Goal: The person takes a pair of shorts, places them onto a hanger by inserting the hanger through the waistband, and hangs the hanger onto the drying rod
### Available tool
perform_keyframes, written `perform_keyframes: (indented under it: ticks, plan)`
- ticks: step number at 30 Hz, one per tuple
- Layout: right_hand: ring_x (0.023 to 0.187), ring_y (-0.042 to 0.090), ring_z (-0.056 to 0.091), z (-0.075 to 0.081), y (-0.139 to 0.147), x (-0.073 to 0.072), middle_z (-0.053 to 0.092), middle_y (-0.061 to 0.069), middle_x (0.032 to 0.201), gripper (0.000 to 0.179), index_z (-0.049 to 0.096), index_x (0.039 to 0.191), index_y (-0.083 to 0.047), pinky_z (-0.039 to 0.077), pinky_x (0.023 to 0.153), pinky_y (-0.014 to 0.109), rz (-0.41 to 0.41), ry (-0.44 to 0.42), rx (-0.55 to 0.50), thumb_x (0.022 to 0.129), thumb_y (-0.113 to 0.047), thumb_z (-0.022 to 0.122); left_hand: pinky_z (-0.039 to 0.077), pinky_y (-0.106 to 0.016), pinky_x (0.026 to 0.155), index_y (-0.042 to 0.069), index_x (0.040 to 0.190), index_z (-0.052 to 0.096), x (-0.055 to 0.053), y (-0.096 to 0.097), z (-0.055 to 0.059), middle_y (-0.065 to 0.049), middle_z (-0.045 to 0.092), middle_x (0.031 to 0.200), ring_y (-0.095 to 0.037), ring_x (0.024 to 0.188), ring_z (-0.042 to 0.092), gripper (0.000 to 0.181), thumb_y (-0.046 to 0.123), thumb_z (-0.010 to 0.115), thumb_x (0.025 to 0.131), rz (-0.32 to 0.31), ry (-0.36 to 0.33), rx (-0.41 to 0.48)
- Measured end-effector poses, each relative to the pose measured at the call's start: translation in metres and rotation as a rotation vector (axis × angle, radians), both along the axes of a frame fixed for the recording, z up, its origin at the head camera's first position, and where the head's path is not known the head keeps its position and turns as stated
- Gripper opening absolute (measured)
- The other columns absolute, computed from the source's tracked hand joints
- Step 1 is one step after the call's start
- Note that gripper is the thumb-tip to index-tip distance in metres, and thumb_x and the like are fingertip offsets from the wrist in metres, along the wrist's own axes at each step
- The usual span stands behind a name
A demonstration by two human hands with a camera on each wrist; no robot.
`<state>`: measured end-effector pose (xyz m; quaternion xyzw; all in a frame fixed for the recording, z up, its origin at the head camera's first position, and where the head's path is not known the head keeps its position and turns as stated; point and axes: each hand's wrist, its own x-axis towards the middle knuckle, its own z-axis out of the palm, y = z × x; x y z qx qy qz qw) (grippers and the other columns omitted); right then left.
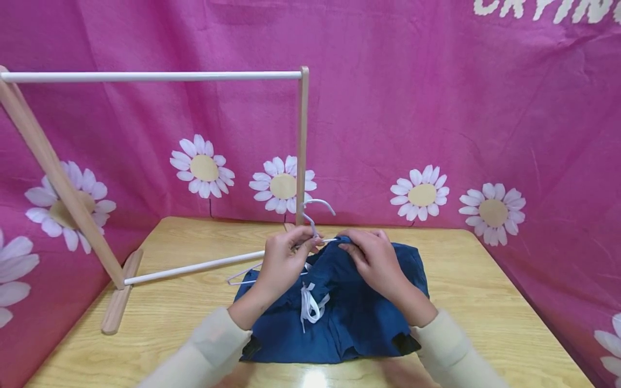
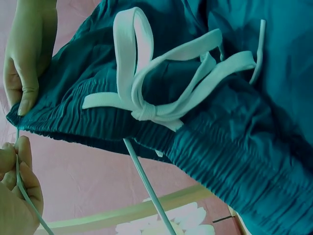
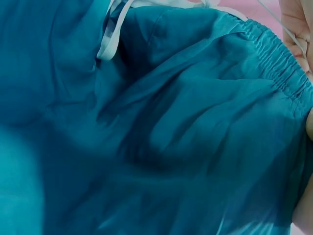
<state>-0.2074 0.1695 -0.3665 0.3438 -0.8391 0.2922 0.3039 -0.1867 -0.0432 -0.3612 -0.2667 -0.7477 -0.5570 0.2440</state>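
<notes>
Shorts (image 1: 342,318), blue, white drawstring (image 2: 145,111), on worktop (image 1: 490,302); waistband (image 2: 210,152) gripped by right hand (image 1: 375,261). Hanger (image 1: 321,201), white, pinched by left hand (image 1: 286,258).

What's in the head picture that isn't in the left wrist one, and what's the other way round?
Only the head view shows the rack's white top bar, the cream sleeves and the white letters. Only the left wrist view clearly shows the drawstring's knot and the waistband's gathered ridges. Both show the left hand, the right hand, the blue shorts, the white drawstring and parts of the hanger.
</notes>
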Motion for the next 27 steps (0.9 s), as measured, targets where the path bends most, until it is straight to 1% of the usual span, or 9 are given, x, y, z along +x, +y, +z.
perform_keyframes:
  ticks: [5, 7, 15, 17, 19, 22, 24, 26, 27]
  plan:
    - [0.077, 0.013, 0.063, -0.0012, -0.0011, 0.0034, 0.074, 0.001, 0.090, 0.020, 0.072, 0.112, -0.010, 0.040, 0.080, 0.039, -0.014, 0.005, 0.002, 0.092, -0.008, 0.073, 0.060, -0.028, 0.077, -0.001, 0.103, 0.074, -0.0008, 0.0052, -0.0022, -0.011, 0.077, 0.092, -0.021, 0.079, 0.075, 0.011, -0.002, 0.069, 0.092, -0.012, 0.013, -0.001]
    - [0.074, 0.011, 0.062, -0.0019, -0.0012, 0.0038, 0.073, 0.000, 0.086, 0.019, 0.072, 0.112, -0.010, 0.040, 0.079, 0.038, -0.023, 0.007, 0.004, 0.092, -0.008, 0.072, 0.060, -0.028, 0.076, -0.001, 0.102, 0.074, -0.0014, 0.0063, -0.0032, -0.011, 0.077, 0.091, -0.020, 0.078, 0.074, 0.010, -0.002, 0.069, 0.093, -0.006, 0.018, -0.004]
    - [0.069, 0.009, 0.056, -0.0044, -0.0004, 0.0044, 0.069, -0.001, 0.080, 0.019, 0.073, 0.111, -0.010, 0.038, 0.077, 0.037, -0.047, 0.007, 0.003, 0.093, -0.008, 0.072, 0.060, -0.030, 0.077, -0.001, 0.101, 0.074, -0.0026, 0.0087, -0.0051, -0.013, 0.077, 0.091, -0.032, 0.078, 0.074, 0.010, -0.002, 0.069, 0.093, -0.014, 0.013, 0.013]
    - [0.069, 0.009, 0.056, -0.0045, -0.0005, 0.0046, 0.069, -0.002, 0.079, 0.019, 0.073, 0.112, -0.010, 0.038, 0.077, 0.037, -0.049, 0.006, 0.004, 0.093, -0.008, 0.071, 0.060, -0.030, 0.077, -0.001, 0.101, 0.074, -0.0022, 0.0086, -0.0050, -0.013, 0.077, 0.091, -0.032, 0.078, 0.074, 0.010, -0.002, 0.069, 0.093, -0.010, 0.019, 0.011]
    - [0.070, 0.009, 0.057, -0.0043, -0.0005, 0.0052, 0.070, -0.001, 0.081, 0.019, 0.072, 0.112, -0.011, 0.038, 0.077, 0.037, -0.051, 0.002, 0.006, 0.093, -0.008, 0.071, 0.061, -0.030, 0.077, -0.001, 0.101, 0.074, -0.0020, 0.0081, -0.0051, -0.012, 0.077, 0.091, -0.028, 0.078, 0.075, 0.010, -0.001, 0.070, 0.092, -0.001, 0.032, -0.002]
    - [0.077, 0.012, 0.063, -0.0047, -0.0001, 0.0067, 0.073, 0.001, 0.090, 0.019, 0.072, 0.112, -0.011, 0.038, 0.078, 0.038, -0.047, -0.005, 0.010, 0.094, -0.007, 0.071, 0.060, -0.029, 0.078, 0.001, 0.103, 0.075, -0.0014, 0.0062, -0.0062, -0.009, 0.078, 0.092, -0.019, 0.081, 0.075, 0.012, 0.002, 0.072, 0.092, 0.023, 0.071, -0.050]
    - [0.083, 0.013, 0.066, -0.0058, 0.0008, 0.0079, 0.075, 0.002, 0.098, 0.020, 0.071, 0.113, -0.010, 0.038, 0.078, 0.038, -0.038, -0.009, 0.011, 0.094, -0.006, 0.070, 0.060, -0.030, 0.081, 0.002, 0.104, 0.075, -0.0012, 0.0040, -0.0078, -0.007, 0.078, 0.093, -0.016, 0.086, 0.075, 0.013, 0.004, 0.074, 0.091, 0.039, 0.119, -0.084]
    - [0.085, 0.013, 0.067, -0.0069, 0.0020, 0.0082, 0.075, 0.003, 0.100, 0.021, 0.071, 0.114, -0.010, 0.037, 0.078, 0.038, -0.025, -0.014, 0.008, 0.094, -0.006, 0.070, 0.060, -0.032, 0.083, 0.004, 0.107, 0.075, -0.0005, 0.0008, -0.0086, -0.005, 0.077, 0.097, -0.014, 0.091, 0.074, 0.016, 0.006, 0.075, 0.091, 0.046, 0.165, -0.095]
    - [0.083, 0.013, 0.066, -0.0070, 0.0029, 0.0081, 0.075, 0.002, 0.098, 0.021, 0.071, 0.114, -0.009, 0.037, 0.077, 0.038, -0.016, -0.017, 0.004, 0.094, -0.005, 0.070, 0.060, -0.033, 0.082, 0.005, 0.108, 0.075, -0.0004, -0.0011, -0.0090, -0.005, 0.077, 0.099, -0.014, 0.091, 0.073, 0.019, 0.005, 0.076, 0.090, 0.049, 0.188, -0.090]
